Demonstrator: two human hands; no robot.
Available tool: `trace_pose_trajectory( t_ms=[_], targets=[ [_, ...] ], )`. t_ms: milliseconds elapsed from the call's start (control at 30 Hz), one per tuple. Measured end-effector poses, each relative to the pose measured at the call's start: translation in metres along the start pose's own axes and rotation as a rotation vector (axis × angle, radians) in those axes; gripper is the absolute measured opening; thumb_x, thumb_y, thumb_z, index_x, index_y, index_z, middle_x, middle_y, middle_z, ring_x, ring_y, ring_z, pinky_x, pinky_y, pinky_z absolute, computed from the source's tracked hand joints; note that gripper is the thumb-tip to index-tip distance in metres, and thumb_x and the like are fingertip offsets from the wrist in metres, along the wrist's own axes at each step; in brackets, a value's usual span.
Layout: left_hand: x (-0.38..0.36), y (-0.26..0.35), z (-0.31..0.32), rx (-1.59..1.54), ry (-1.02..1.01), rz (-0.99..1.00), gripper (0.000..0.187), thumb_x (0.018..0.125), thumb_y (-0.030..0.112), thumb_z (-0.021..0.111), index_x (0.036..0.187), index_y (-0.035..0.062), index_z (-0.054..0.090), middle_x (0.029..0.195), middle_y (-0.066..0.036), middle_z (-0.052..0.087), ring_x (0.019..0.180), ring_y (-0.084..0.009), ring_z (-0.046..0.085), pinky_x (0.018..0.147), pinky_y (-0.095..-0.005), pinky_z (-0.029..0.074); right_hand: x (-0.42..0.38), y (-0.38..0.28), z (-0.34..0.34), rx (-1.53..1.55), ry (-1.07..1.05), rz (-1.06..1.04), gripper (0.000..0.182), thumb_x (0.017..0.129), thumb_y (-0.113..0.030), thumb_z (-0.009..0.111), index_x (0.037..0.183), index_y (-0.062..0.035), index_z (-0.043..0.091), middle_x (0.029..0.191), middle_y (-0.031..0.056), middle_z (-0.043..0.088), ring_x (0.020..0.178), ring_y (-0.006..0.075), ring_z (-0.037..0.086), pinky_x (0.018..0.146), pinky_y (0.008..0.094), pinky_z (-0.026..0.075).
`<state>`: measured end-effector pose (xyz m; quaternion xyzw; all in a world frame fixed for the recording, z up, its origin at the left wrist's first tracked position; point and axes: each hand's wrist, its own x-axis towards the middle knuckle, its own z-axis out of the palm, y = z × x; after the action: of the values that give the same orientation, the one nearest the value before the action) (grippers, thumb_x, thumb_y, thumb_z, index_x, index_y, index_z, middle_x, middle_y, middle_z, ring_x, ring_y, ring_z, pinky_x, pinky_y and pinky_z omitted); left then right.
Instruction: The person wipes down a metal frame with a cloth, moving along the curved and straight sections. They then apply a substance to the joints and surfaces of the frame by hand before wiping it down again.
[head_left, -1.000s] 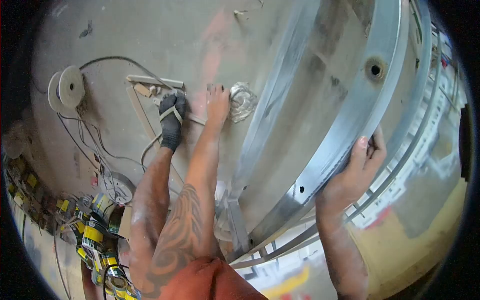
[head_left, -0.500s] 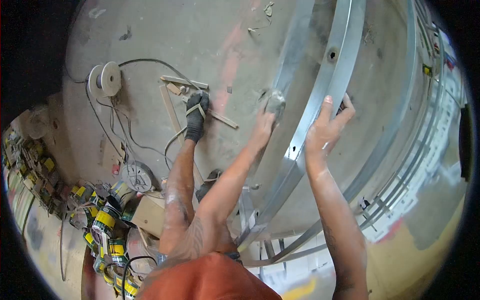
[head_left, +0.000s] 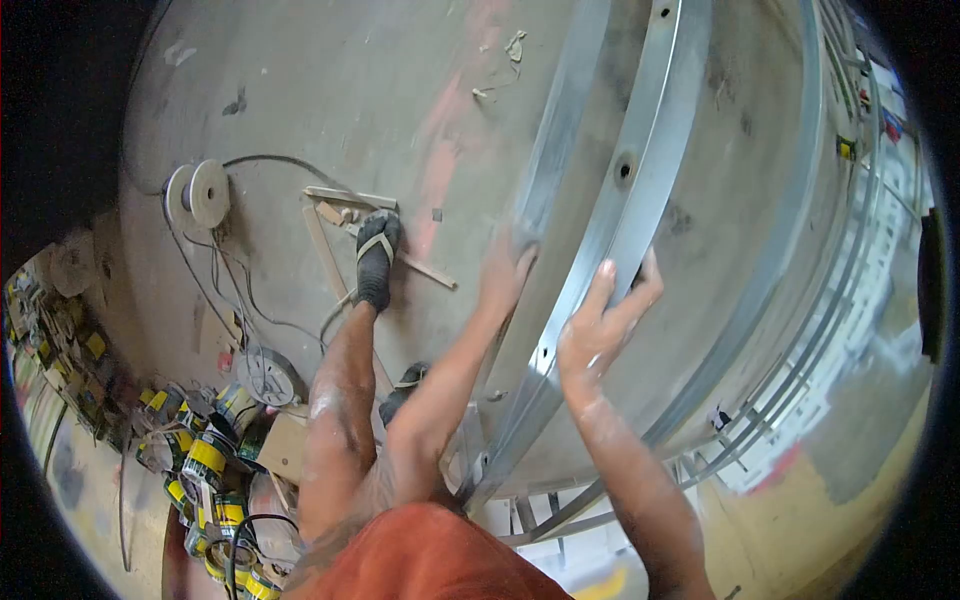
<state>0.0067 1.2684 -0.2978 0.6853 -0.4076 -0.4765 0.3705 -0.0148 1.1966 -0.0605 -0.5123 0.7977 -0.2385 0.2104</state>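
Note:
My right hand (head_left: 605, 325) grips a long shiny metal stud (head_left: 650, 130), thumb on its near face and fingers around its right edge. Round holes show along the stud. To the left, my left hand (head_left: 500, 280) is blurred by motion beside a second metal stud (head_left: 565, 120). Its thumb points up, but the rest of its fingers are smeared. Whether it holds anything I cannot make out.
A foot in a dark sock and sandal (head_left: 375, 260) stands by thin wood strips (head_left: 325, 245). A cable spool (head_left: 208, 193) and loose cables lie left. Yellow-labelled cans (head_left: 205, 460) pile up lower left. More metal rails (head_left: 790, 250) curve along the right.
The view has shifted slightly. Both hands and the gripped stud have moved down and left in view. The grey patch at my left fingertips has become blurred.

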Motion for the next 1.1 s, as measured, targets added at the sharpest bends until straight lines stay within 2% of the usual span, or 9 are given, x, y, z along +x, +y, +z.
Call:
trace_pose_trajectory(
  t_ms=[233,333,400,433,500,633,767,967,1100],
  targets=[
    [0.371,0.144,0.061,0.16,0.097,0.183,0.081,0.091,0.04,0.069,0.151,-0.0003,0.032,0.133,-0.033,0.052,0.116,-0.05,0.054,0.099,-0.0506,0.046,-0.004,0.009,0.0,0.04,-0.084,0.126,0.064,0.096,-0.013,0.053,0.146,0.0115,0.023,0.132,0.0297,0.039,0.121,0.042,0.047,0.102,0.0517,0.04],
    [0.465,0.175,0.08,0.061,0.032,0.33,0.077,0.089,0.027,0.069,0.152,-0.0002,0.032,0.146,-0.032,0.041,0.131,-0.0524,0.044,0.107,-0.0563,0.041,-0.01,0.018,0.001,0.021,-0.075,0.111,0.066,0.095,-0.013,0.053,0.147,0.0121,0.021,0.134,0.0309,0.035,0.123,0.0428,0.043,0.105,0.0541,0.038],
    [0.479,0.175,0.094,0.412,0.421,0.693,0.037,0.096,0.022,0.053,0.126,0.0006,0.059,0.126,-0.021,0.061,0.117,-0.0397,0.057,0.098,-0.0494,0.047,-0.008,0.02,-0.003,0.003,-0.105,0.097,0.063,0.097,-0.015,0.05,0.147,0.0106,0.022,0.139,0.0289,0.032,0.127,0.0401,0.04,0.108,0.0529,0.034],
    [0.471,0.17,0.093,0.413,0.403,0.685,0.037,0.096,0.022,0.053,0.126,0.0006,0.059,0.126,-0.021,0.061,0.117,-0.0397,0.057,0.098,-0.0494,0.047,-0.011,0.019,-0.003,-0.002,-0.117,0.073,0.061,0.099,-0.017,0.048,0.148,0.0092,0.023,0.143,0.0269,0.03,0.132,0.0374,0.036,0.111,0.0517,0.03],
    [0.44,0.168,0.067,0.686,0.464,1.046,0.045,0.098,0.027,0.054,0.133,-0.0008,0.054,0.137,-0.025,0.053,0.115,-0.0465,0.056,0.098,-0.053,0.048,-0.011,0.016,-0.001,-0.037,-0.101,0.096,0.06,0.1,-0.017,0.048,0.148,0.0091,0.023,0.142,0.0269,0.031,0.131,0.0379,0.036,0.11,0.0519,0.031],
    [0.333,0.122,0.049,0.618,-0.051,0.886,0.022,0.077,0.013,0.067,0.095,0.0007,0.073,0.158,-0.015,0.035,0.149,-0.0531,0.013,0.112,-0.0715,0.027,-0.005,0.011,-0.006,-0.068,-0.122,0.082,0.063,0.096,-0.012,0.054,0.146,0.0108,0.023,0.136,0.0306,0.035,0.125,0.0445,0.042,0.104,0.0548,0.038],
    [0.154,0.063,0.008,0.593,-0.281,0.735,0.024,0.073,0.011,0.071,0.096,0.0043,0.071,0.159,-0.014,0.035,0.149,-0.0501,0.016,0.116,-0.0665,0.027,0.002,0.003,-0.003,0.056,-0.066,0.085,0.059,0.096,-0.011,0.054,0.145,0.0102,0.028,0.133,0.0301,0.04,0.121,0.0432,0.048,0.1,0.0526,0.042],
    [-0.134,-0.032,-0.029,0.246,-0.198,0.267,0.054,0.076,0.0,0.074,0.128,0.009,0.066,0.16,-0.016,0.033,0.145,-0.0502,0.028,0.12,-0.051,0.03,0.003,0.005,-0.002,-0.013,0.037,-0.06,0.053,0.099,-0.02,0.056,0.14,0.0066,0.036,0.125,0.027,0.049,0.113,0.0426,0.056,0.096,0.0494,0.045],
    [-0.265,-0.078,-0.052,-0.105,-0.138,-0.319,0.064,0.096,0.021,0.063,0.152,0.0021,0.039,0.159,-0.026,0.031,0.147,-0.0409,0.03,0.122,-0.0422,0.024,0.001,0.008,0.003,-0.018,0.089,-0.135,0.046,0.101,-0.024,0.054,0.134,0.0052,0.04,0.125,0.0266,0.051,0.112,0.043,0.056,0.093,0.0502,0.045]
  ],
)
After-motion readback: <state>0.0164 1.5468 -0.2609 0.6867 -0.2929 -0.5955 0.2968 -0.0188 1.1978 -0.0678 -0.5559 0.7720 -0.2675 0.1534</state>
